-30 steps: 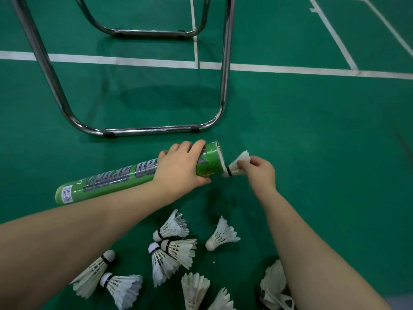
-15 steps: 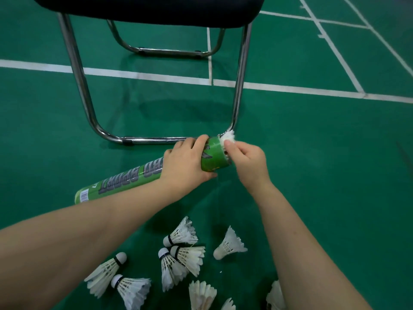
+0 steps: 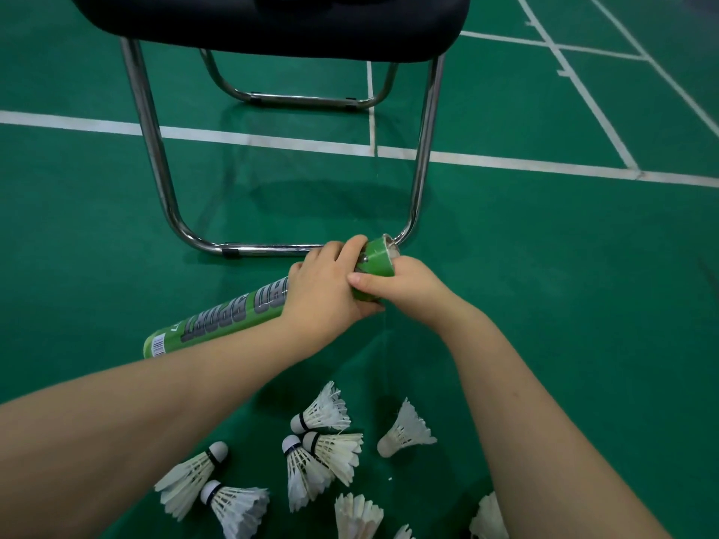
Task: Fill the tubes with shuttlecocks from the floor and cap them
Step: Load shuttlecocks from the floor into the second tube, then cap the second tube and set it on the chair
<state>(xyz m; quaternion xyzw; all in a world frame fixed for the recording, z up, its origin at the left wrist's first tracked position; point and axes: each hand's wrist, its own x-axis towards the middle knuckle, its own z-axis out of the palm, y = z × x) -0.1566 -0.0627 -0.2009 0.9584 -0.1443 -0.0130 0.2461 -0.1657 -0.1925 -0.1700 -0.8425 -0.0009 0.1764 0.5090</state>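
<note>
A long green shuttlecock tube lies slanted above the green floor, its open mouth pointing up and right. My left hand grips the tube just below that mouth. At the mouth itself sits my right hand, its thumb laid across the tube wall and its fingers hidden behind the rim. A sliver of white feather shows inside the mouth. Several loose white shuttlecocks lie on the floor below my arms, among them one near the middle and another to its right.
A chair with a dark seat and chrome tube legs stands just beyond the tube; its floor rail runs right behind my left hand. White court lines cross the green floor.
The shuttlecock my right hand held outside the mouth has gone into the tube. My right hand has closed in on the rim, and the view has tilted up to show the chair seat.
</note>
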